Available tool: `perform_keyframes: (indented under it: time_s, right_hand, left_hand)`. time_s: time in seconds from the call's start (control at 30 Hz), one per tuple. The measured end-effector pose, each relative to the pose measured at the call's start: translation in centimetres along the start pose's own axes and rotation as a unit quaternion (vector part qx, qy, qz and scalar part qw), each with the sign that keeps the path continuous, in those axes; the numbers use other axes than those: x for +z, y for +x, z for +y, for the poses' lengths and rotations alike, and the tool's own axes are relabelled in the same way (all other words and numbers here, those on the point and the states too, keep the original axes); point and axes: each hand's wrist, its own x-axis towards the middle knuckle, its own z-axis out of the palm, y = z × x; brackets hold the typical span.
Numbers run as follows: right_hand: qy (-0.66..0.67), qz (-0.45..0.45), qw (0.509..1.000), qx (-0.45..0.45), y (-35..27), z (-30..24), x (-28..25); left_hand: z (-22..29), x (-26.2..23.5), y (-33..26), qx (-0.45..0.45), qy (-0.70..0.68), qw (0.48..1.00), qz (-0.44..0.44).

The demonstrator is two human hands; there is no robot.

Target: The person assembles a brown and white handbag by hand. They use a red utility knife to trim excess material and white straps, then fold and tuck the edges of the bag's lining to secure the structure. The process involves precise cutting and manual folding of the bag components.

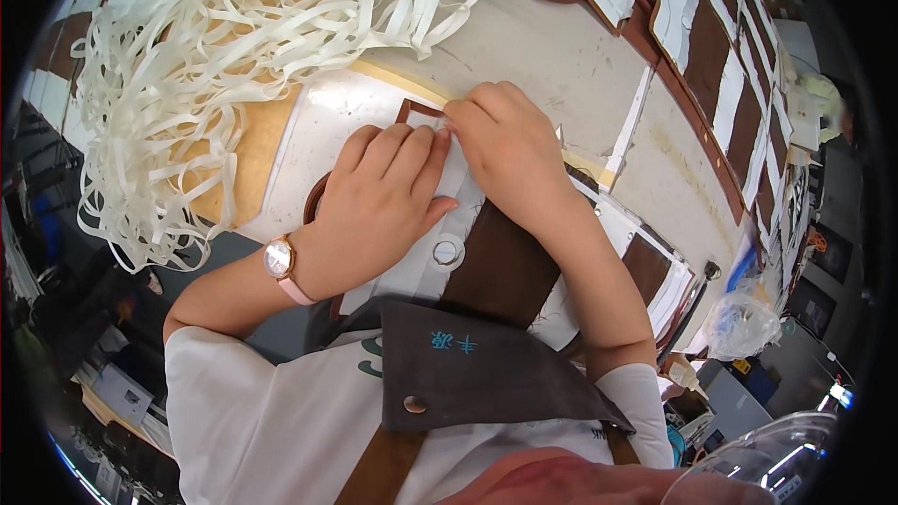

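Note:
A brown panel (500, 257) with white backing lies on the table in front of me, a round white disc with a metallic centre (448, 252) on it. Across its far edge, bordered by a brown rim (408, 110), runs a pale strip (426, 119). My left hand (379, 178), with a watch on its wrist, rests palm down there, fingers extended and thumb apart. Its fingertips meet those of my right hand (510, 145), pinched together at the strip's end. Whatever the right fingertips hold is hidden.
A big tangled heap of thin white strips (201, 65) covers the table's far left. Brown and white panels (716, 75) are stacked along the right. A brown-and-white piece (655, 271) lies by my right forearm, near a clear plastic bag (745, 325) at the table's edge.

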Motion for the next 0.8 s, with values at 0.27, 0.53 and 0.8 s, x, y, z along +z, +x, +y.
perform_keyframes:
  time_s: [0.27, 0.53, 0.8]
  right_hand:
    - [-0.019, 0.006, 1.0, -0.015, 0.6, 0.0, 0.8]
    - [0.046, 0.065, 0.991, 0.106, 0.1, -0.6, 1.7]
    - [0.067, 0.099, 0.989, 0.087, -2.4, -0.1, 0.7]
  left_hand:
    - [0.0, 0.2, 0.1, 0.007, 0.013, 0.999, 0.032]
    - [-0.2, -0.5, 0.6, 0.012, 0.034, 0.999, 0.017]
    - [-1.1, -1.4, 1.5, 0.003, -0.038, 0.999, -0.001]
